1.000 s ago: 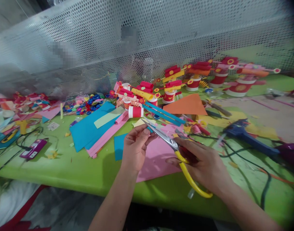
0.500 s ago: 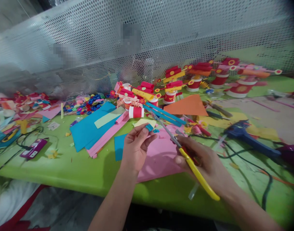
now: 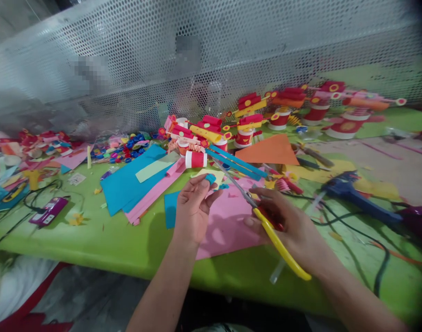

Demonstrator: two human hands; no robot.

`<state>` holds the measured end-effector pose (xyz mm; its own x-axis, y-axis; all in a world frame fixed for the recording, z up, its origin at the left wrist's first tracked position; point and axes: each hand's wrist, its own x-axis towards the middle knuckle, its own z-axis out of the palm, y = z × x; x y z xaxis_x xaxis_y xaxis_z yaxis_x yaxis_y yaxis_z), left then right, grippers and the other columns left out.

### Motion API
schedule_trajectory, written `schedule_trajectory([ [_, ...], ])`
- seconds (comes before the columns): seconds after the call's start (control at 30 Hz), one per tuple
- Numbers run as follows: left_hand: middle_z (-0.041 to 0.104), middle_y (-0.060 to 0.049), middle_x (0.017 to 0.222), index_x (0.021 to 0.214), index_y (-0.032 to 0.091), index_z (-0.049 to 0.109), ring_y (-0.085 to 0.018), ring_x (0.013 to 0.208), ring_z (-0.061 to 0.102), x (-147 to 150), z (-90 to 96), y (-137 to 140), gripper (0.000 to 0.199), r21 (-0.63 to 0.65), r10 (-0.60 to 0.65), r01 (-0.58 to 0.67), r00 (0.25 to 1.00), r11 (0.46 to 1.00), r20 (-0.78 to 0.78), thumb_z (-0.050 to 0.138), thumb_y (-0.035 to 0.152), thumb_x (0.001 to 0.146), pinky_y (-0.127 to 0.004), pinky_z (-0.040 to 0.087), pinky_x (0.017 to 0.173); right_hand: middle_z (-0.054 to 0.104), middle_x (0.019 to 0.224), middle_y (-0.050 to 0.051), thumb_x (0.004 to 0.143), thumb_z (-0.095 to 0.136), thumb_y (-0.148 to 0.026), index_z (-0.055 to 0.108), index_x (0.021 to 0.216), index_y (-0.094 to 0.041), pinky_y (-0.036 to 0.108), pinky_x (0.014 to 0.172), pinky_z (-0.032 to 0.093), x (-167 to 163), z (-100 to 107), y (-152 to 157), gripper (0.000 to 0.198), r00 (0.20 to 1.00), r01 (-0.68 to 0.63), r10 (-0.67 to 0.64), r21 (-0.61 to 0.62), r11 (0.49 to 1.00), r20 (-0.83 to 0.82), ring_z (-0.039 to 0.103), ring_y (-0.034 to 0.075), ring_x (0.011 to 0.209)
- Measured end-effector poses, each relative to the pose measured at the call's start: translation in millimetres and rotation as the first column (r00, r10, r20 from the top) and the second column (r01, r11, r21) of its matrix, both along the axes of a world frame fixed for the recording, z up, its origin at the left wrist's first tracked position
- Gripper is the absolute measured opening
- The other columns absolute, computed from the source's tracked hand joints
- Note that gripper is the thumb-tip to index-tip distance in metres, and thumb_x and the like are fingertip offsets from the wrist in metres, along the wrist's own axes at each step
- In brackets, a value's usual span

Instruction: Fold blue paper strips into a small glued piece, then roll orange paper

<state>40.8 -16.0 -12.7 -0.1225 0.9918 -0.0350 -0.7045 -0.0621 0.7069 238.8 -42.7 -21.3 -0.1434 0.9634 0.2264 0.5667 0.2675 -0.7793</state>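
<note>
Between thumb and fingertips, my left hand (image 3: 194, 210) pinches a small piece of blue paper (image 3: 210, 179). My right hand (image 3: 290, 223) is wrapped around yellow-handled scissors (image 3: 280, 242), whose blades point up and left, passing just right of the blue piece. Another small blue scrap (image 3: 224, 186) lies under the blades. Below both hands is a pink paper sheet (image 3: 228, 223) on the green tabletop. Behind my left hand lie a pale yellow paper (image 3: 216, 175) and a red-and-white paper cup (image 3: 196, 159) on its side.
Several red cup figures (image 3: 244, 138) with rolled-paper tops stand at the back, before a perforated metal screen (image 3: 145, 60). A blue glue gun (image 3: 359, 198) with cables lies right. Blue sheets (image 3: 117, 184), an orange sheet (image 3: 269, 151) and a purple device (image 3: 48, 211) also lie about.
The blue piece has turned in my left fingers and sits slightly further left and higher. My right hand with the scissors has shifted slightly left.
</note>
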Motion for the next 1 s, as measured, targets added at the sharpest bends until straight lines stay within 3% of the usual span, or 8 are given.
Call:
schedule_trajectory([
  [0.13, 0.072, 0.004, 0.081, 0.088, 0.021, 0.075, -0.009, 0.078, 0.069, -1.8, -2.1, 2.8, 0.017, -0.011, 0.078, -0.078, 0.997, 0.997, 0.002, 0.085, 0.022, 0.074, -0.028, 0.058, 0.087, 0.074, 0.087, 0.005, 0.077, 0.078, -0.048, 0.060, 0.120, -0.021, 0.033, 0.064, 0.054, -0.9, -2.6, 2.9, 0.054, 0.998, 0.068, -0.069, -0.100, 0.993, -0.012, 0.068, 0.023, 0.075],
  [0.3, 0.067, 0.004, 0.076, 0.085, 0.021, 0.073, -0.008, 0.072, 0.065, -9.6, -5.6, 6.9, 0.015, 0.024, 0.278, -0.277, 0.959, 0.960, -0.057, 0.083, 0.023, 0.076, -0.027, 0.056, 0.084, 0.076, 0.090, 0.007, 0.080, 0.074, -0.042, 0.061, 0.120, -0.020, 0.033, 0.063, 0.054, -0.2, -6.6, 8.0, 0.048, 0.998, 0.058, -0.058, -0.048, 0.997, 0.009, 0.070, 0.023, 0.074],
  [0.43, 0.066, 0.006, 0.077, 0.091, 0.025, 0.071, -0.007, 0.070, 0.063, -22.4, -4.6, 8.6, 0.013, 0.128, 0.603, -0.590, 0.787, 0.798, -0.130, 0.078, 0.030, 0.082, -0.024, 0.054, 0.077, 0.074, 0.084, 0.006, 0.082, 0.066, -0.036, 0.059, 0.127, -0.016, 0.031, 0.058, 0.049, -5.7, -1.3, 8.0, 0.050, 0.968, 0.026, -0.030, 0.019, 0.999, 0.248, 0.067, 0.020, 0.065],
  [0.53, 0.071, 0.006, 0.088, 0.097, 0.028, 0.072, -0.009, 0.078, 0.067, -26.1, -0.4, 8.5, 0.014, 0.234, 0.706, -0.669, 0.694, 0.705, -0.143, 0.076, 0.032, 0.084, -0.027, 0.056, 0.082, 0.074, 0.083, 0.006, 0.085, 0.063, -0.037, 0.062, 0.126, -0.016, 0.030, 0.059, 0.045, -11.5, 0.9, 4.1, 0.046, 0.906, -0.051, 0.023, 0.057, 0.997, 0.422, 0.067, 0.020, 0.066],
  [0.6, 0.074, 0.003, 0.092, 0.095, 0.026, 0.074, -0.011, 0.084, 0.069, -24.5, 3.0, 6.8, 0.016, 0.246, 0.684, -0.645, 0.717, 0.724, -0.135, 0.080, 0.029, 0.080, -0.028, 0.057, 0.085, 0.075, 0.089, 0.008, 0.088, 0.060, -0.038, 0.063, 0.127, -0.016, 0.030, 0.063, 0.046, -14.7, -0.1, 0.7, 0.044, 0.865, -0.113, 0.060, 0.077, 0.991, 0.498, 0.069, 0.022, 0.075],
  [0.8, 0.076, -0.001, 0.093, 0.093, 0.021, 0.076, -0.014, 0.086, 0.072, -26.6, 5.8, -4.3, 0.022, 0.255, 0.483, -0.429, 0.849, 0.866, -0.215, 0.086, 0.025, 0.073, -0.028, 0.059, 0.084, 0.074, 0.117, 0.017, 0.088, 0.062, -0.033, 0.059, 0.135, -0.012, 0.036, 0.084, 0.049, -24.2, 0.3, -4.3, 0.052, 0.753, -0.276, 0.185, 0.048, 0.960, 0.632, 0.071, 0.030, 0.103],
  [0.9, 0.077, -0.004, 0.102, 0.095, 0.020, 0.077, -0.015, 0.087, 0.072, -44.5, 3.4, -7.4, 0.025, 0.309, 0.447, -0.343, 0.806, 0.887, -0.388, 0.085, 0.028, 0.074, -0.028, 0.059, 0.080, 0.075, 0.116, 0.018, 0.089, 0.061, -0.034, 0.060, 0.136, -0.010, 0.037, 0.084, 0.050, -29.9, 5.4, -3.6, 0.053, 0.705, -0.316, 0.224, 0.015, 0.949, 0.674, 0.071, 0.032, 0.104],
  [1.0, 0.077, -0.006, 0.094, 0.097, 0.019, 0.077, -0.017, 0.082, 0.072, -68.0, 2.2, -7.5, 0.026, 0.336, 0.409, -0.247, 0.689, 0.909, -0.598, 0.082, 0.035, 0.077, -0.028, 0.059, 0.077, 0.075, 0.114, 0.018, 0.088, 0.062, -0.033, 0.060, 0.136, -0.011, 0.037, 0.083, 0.049, -34.0, 9.1, -3.5, 0.053, 0.665, -0.326, 0.220, 0.012, 0.945, 0.714, 0.071, 0.032, 0.105],
])
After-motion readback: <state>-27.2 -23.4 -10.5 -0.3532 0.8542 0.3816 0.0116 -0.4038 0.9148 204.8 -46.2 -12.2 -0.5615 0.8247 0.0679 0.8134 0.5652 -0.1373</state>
